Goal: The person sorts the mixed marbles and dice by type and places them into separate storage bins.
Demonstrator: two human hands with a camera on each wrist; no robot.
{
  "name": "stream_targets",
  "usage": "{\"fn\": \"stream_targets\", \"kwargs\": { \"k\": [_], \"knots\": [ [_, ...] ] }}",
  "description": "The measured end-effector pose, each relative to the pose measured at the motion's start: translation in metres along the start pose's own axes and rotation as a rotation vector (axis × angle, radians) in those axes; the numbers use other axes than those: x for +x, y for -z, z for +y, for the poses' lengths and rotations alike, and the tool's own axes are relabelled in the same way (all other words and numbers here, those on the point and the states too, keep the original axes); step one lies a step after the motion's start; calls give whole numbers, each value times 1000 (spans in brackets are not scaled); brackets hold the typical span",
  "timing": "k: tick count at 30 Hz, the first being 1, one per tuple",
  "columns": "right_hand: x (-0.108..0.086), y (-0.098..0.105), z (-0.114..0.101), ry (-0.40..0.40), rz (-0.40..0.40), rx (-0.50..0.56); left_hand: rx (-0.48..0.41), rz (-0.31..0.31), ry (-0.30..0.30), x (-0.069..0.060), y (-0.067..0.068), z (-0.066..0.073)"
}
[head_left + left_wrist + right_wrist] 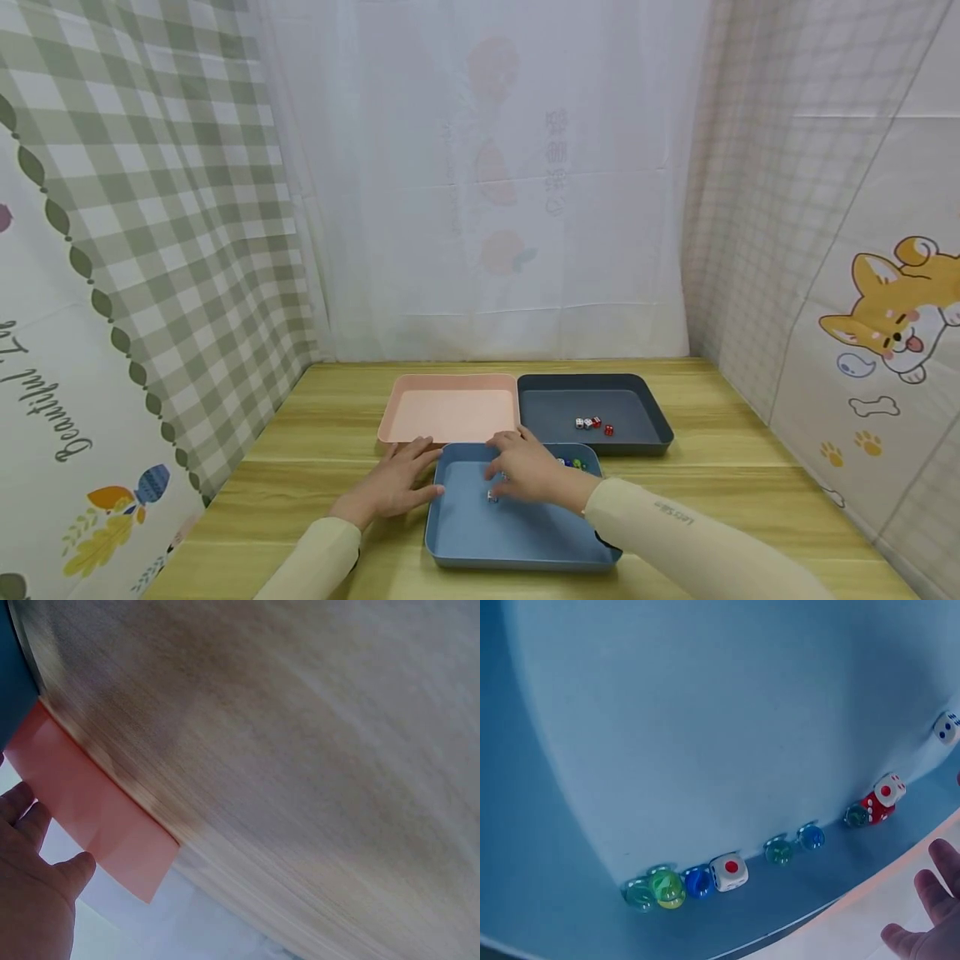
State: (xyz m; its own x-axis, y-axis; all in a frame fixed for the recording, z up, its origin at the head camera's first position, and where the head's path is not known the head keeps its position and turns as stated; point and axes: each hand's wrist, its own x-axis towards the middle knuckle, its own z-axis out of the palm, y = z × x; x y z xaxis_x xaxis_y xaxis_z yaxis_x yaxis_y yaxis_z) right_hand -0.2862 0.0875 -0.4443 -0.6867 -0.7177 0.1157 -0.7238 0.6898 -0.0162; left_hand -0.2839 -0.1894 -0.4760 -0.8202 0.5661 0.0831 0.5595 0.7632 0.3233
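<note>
nearest, pale cream sleeves (667,525) are worn on both forearms, and between them a shallow, round-cornered blue tray (517,537) is set on a yellowish wood-grain table (720,475). the left hand (396,482) is laid at that tray's left rim with its fingers spread, and nothing is gripped by it (whether the rim is touched by a fingertip cannot be told). the right hand (528,471) is held over the blue tray, its fingers bent but parted, and no object is seen pinched in them. just beside its fingertips, a small white cubic die (492,496) is seen on the tray floor. in the right wrist view, a loose row is shown near one wall of the same tray: round, glassy green and blue marbles (778,851), a white die with a large red dot (731,871), and a red die with white dots (877,810), overlapped by a second red-dotted white die (890,789); a white die with blue dots (946,727) is seen apart at the edge of view. beyond, a salmon-pink rectangular tray (450,404) and a dark slate-blue tray (551,400) are placed side by side, and in the dark one two white dice (580,423) and two red dice (609,431) are gathered. at the back, a white curtain (412,208) with faint fruit prints is hung.
</note>
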Motion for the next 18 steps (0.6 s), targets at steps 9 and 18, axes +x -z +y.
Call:
{"fn": "stream_targets", "kwargs": {
  "k": [9,18],
  "knots": [
    [0,-8,-1,14,-3,-37,11,1,-8,-1,0,0],
    [0,-15,0,22,4,-58,0,4,-9,-1,1,1]
  ]
}}
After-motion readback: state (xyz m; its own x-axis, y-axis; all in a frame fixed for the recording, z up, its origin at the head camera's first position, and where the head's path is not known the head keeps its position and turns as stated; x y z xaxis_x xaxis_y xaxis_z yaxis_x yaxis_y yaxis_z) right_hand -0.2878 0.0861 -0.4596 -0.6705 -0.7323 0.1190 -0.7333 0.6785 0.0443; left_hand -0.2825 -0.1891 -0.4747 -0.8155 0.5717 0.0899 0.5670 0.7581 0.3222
